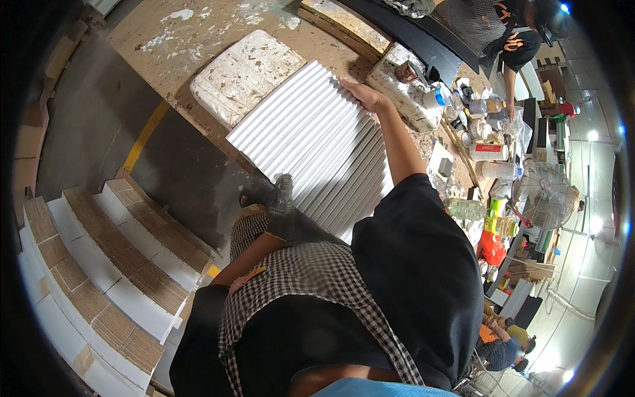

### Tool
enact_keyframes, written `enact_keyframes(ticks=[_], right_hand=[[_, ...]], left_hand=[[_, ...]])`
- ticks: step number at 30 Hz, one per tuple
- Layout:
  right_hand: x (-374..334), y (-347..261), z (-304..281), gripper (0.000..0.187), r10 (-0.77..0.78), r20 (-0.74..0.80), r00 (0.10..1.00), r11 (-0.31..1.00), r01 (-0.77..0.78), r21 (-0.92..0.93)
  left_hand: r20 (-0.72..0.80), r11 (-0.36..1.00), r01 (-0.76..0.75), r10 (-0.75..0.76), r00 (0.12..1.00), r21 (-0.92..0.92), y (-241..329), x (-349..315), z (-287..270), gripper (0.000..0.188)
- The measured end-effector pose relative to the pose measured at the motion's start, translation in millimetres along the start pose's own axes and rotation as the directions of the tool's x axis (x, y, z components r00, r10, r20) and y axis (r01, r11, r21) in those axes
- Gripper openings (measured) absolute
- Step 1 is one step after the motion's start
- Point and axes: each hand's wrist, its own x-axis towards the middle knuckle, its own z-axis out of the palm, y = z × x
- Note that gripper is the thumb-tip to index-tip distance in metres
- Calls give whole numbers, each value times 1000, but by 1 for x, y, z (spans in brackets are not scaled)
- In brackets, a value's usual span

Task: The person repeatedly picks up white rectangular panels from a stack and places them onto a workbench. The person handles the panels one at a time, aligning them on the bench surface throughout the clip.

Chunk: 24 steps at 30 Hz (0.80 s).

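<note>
A white ribbed panel (307, 126) lies tilted in front of me, its near part in shadow. At its far right edge my right hand (360, 94) is closed, bare fingers over the rim. My left hand (283, 198), in what looks like a grey glove, is at the panel's near left edge, closed against it; its fingers are partly hidden and dark. Beyond the panel's far left side, a worn white foam block (248, 76) smeared with dried residue rests on the stained worktable (162, 63).
White boards with brown strips (99, 264) stand at the lower left, beside a floor with a yellow line (145, 135). Bottles and tubs (479, 126) crowd the right side, near a fan (546, 192). A co-worker (493, 33) stands at the far right; more people (506, 344) are behind.
</note>
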Motion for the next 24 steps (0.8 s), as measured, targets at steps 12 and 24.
enact_keyframes(ticks=[12, 24], right_hand=[[16, -25, 15, 53, -77, -70, 995, 996, 73, -56], [-133, 45, -12, 83, -14, 17, 1000, 857, 20, -514]], left_hand=[[-86, 999, -37, 38, 996, 12, 30, 10, 10, 54], [16, 941, -210, 222, 975, -266, -35, -48, 53, 72]])
